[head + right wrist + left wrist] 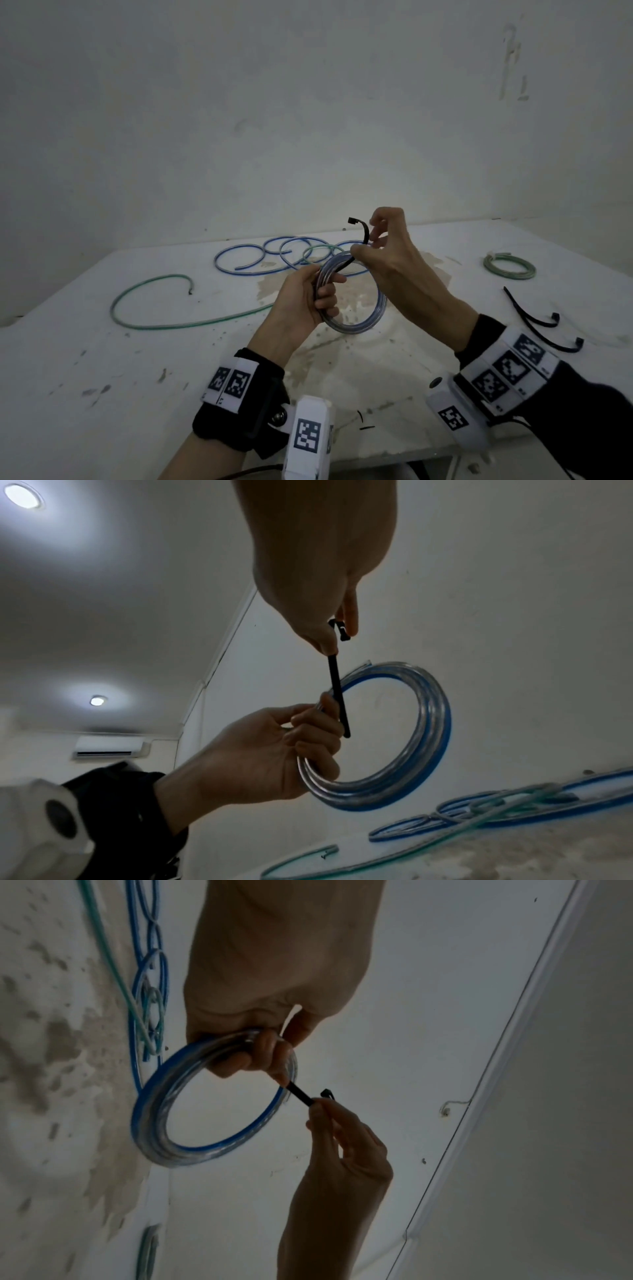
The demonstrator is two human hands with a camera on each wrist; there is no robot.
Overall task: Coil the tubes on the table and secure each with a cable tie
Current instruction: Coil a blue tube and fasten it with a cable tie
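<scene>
Left hand (301,301) gripping coiled clear blue-striped plastic tube (363,322), right hand (387,253) pinching thin black plastic cable tie (363,231) beside the coil

coil (371,317) – clear, blue stripe | tie (365,230) – black | loose tubes (239,260) – blue; 1 (150,320) green | tied coil (509,266) – green | 2 spare ties (534,320) – black | table (102,359) – white, brown stains | wrist tags (236,383) – black-white squares
</scene>
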